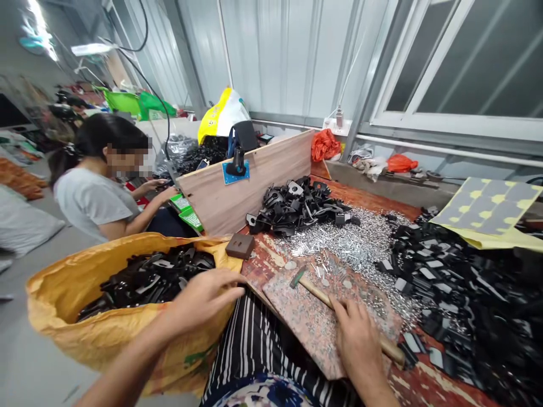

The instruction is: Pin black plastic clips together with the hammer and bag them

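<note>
My left hand [203, 298] hovers over the rim of a yellow woven sack [85, 333] filled with black metal parts [148, 280]; its fingers are curled and pressed together, and what they hold, if anything, is hidden. My right hand [358, 339] lies over the wooden handle of a small hammer [316, 291] on a speckled stone slab [309, 322]. Its fingers are bent around the handle. The hammer head points to the upper left.
Silver pins [352, 240] are heaped behind the slab, with black parts piled at the back [297, 206] and right [458, 294]. A wooden board [263, 181] divides the bench. Beyond it a person [97, 186] sits working. A yellow sticker sheet [487, 212] lies far right.
</note>
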`<action>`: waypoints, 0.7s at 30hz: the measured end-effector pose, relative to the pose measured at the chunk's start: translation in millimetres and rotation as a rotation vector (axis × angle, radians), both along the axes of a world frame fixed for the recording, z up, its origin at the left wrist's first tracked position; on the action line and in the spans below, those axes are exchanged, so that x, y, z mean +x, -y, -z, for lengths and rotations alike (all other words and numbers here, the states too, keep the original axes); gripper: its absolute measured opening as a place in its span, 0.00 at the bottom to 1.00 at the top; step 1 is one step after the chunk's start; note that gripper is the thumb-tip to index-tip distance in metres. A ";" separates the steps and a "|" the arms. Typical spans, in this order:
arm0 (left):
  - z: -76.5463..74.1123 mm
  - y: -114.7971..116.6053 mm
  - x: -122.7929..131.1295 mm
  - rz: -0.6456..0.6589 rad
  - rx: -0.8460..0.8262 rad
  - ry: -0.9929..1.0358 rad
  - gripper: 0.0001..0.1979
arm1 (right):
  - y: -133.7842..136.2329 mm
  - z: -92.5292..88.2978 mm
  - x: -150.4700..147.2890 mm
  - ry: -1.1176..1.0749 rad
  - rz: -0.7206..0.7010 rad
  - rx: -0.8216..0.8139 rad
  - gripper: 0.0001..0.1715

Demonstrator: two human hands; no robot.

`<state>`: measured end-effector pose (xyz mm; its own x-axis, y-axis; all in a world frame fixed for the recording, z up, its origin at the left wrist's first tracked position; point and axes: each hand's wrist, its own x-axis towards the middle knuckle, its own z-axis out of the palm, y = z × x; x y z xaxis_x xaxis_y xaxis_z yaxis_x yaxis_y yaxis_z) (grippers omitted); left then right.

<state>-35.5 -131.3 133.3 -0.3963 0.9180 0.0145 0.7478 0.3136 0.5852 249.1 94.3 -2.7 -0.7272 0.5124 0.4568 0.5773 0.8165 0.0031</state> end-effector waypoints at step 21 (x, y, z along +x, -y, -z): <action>4.9 -170.8 -72.7 -0.383 -0.284 -0.348 0.23 | 8.0 -18.5 -5.7 -0.046 0.005 -0.245 0.25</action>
